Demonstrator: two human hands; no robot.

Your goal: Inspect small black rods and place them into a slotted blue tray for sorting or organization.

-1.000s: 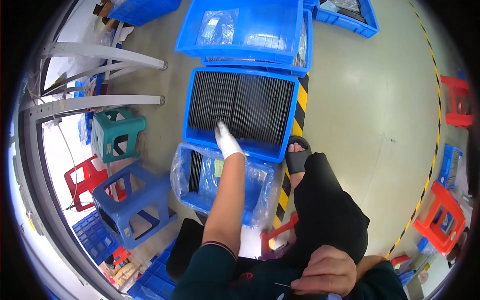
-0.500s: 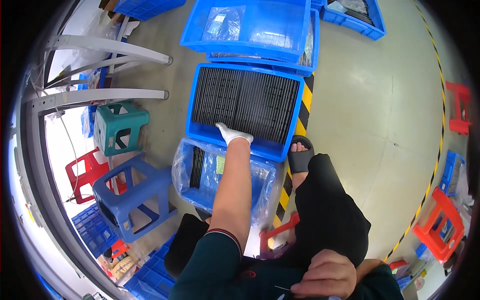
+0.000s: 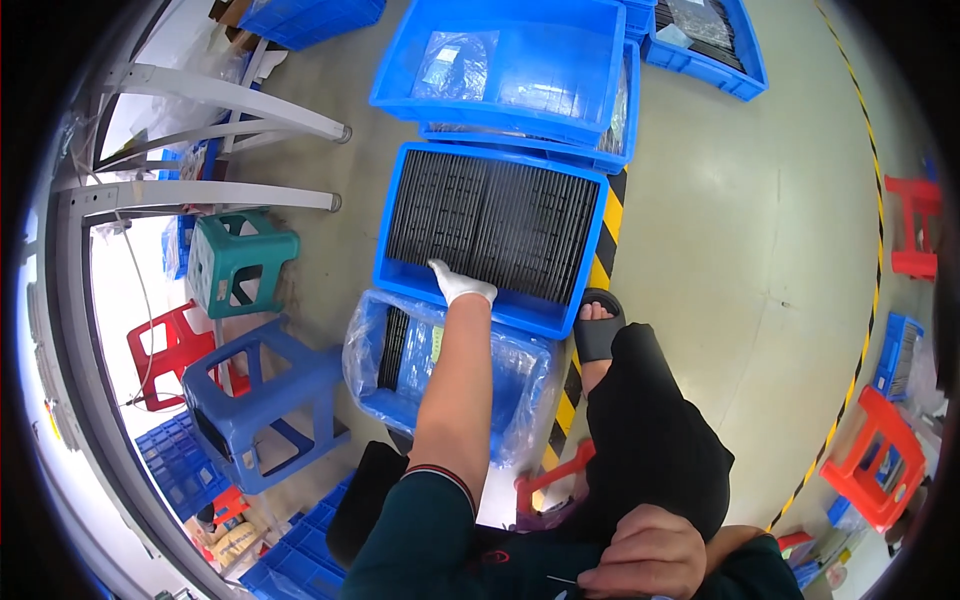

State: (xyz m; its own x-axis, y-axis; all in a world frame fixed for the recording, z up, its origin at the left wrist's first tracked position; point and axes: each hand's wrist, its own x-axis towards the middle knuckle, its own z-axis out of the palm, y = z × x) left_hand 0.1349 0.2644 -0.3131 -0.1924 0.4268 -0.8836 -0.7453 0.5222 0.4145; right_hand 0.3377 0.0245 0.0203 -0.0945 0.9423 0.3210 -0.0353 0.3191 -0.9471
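My left hand [image 3: 460, 284], in a white glove, reaches forward into a blue bin [image 3: 597, 246] on the floor. The bin is packed with rows of thin black ribbed parts [image 3: 500, 220]. The gloved fingers curl down onto the near edge of those parts; whether they grip one is hidden. Under my forearm stands a second blue bin lined with a clear plastic bag [image 3: 520, 385], with a few black parts [image 3: 392, 345] upright at its left side. My bare right hand [image 3: 648, 555] rests on my thigh with curled fingers, holding nothing I can see.
More blue bins [image 3: 500, 100] are stacked beyond, with clear bags inside. A blue stool [image 3: 265, 400], a green stool [image 3: 240, 262] and a red stool [image 3: 165, 350] stand at my left beside white table legs [image 3: 230, 100]. My sandalled foot [image 3: 598, 330] is on yellow-black floor tape. Red stools [image 3: 880, 460] stand at the right.
My left hand's fingers, stretched forward over the black parts a second ago, have turned and curled down at the bin's near edge. The right hand has not moved.
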